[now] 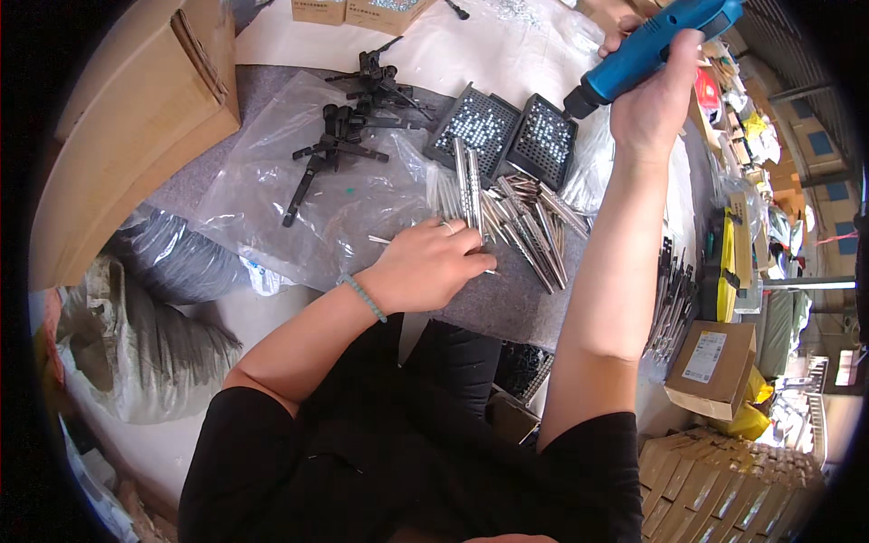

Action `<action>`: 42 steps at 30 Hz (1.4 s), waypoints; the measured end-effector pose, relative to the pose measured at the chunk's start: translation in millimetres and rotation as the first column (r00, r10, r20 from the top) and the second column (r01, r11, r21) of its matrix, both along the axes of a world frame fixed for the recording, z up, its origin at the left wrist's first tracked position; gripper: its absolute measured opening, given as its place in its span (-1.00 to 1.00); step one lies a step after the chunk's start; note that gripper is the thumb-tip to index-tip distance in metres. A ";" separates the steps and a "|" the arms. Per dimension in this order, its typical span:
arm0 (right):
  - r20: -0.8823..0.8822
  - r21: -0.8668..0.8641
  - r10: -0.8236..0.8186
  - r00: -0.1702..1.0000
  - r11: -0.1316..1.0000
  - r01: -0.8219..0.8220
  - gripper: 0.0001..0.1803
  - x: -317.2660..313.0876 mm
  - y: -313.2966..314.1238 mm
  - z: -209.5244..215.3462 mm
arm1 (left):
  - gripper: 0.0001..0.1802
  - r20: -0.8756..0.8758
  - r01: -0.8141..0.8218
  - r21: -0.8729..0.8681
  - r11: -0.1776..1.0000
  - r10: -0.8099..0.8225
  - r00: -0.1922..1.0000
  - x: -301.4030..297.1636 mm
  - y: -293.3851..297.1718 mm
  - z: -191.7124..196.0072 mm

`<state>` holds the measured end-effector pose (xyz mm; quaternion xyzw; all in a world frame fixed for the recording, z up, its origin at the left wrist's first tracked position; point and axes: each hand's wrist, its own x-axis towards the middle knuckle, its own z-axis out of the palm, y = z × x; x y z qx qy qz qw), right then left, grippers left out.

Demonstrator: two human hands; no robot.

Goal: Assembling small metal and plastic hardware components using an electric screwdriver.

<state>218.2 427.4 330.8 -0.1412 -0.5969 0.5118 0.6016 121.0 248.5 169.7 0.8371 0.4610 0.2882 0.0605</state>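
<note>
My right hand is wrapped round a blue power screwdriver with a black nose, raised at the upper right. Its nose hangs beside two black perforated trays of small shiny metal parts. Lower down, my left hand is curled closed over the grey work surface. Bright metal tubes run up from its fingers, and a thin rod shows beside the hand; the grip itself is partly hidden. Right of this hand lies a loose pile of metal tubes and rods.
Black tripod-like parts lie on clear plastic film at the left. A large cardboard box rises at the far left. More metal rods, a small carton and stacked cardboard are at the right.
</note>
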 end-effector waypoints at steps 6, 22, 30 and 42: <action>0.092 0.136 -0.053 0.994 0.990 0.040 -0.48 -4.0 -0.1 -35.4 | -0.71 0.012 0.008 -0.024 1.000 -0.008 1.000 -0.5 -2.8 -0.5; 0.078 0.126 -0.226 0.971 0.968 0.215 -0.48 -18.0 8.2 -94.0 | -0.72 -0.006 0.014 -0.080 0.997 -0.014 1.000 -1.3 -1.4 1.0; -0.007 0.084 -0.194 0.981 0.977 0.194 -0.64 -21.6 11.1 -97.5 | -0.72 -0.003 0.018 -0.091 0.996 -0.019 1.000 -1.5 0.6 1.3; 0.130 0.204 -0.145 0.981 0.972 0.116 -0.49 -19.1 4.9 -100.9 | -0.71 0.017 0.012 -0.079 0.997 -0.011 1.000 -0.5 -2.2 2.5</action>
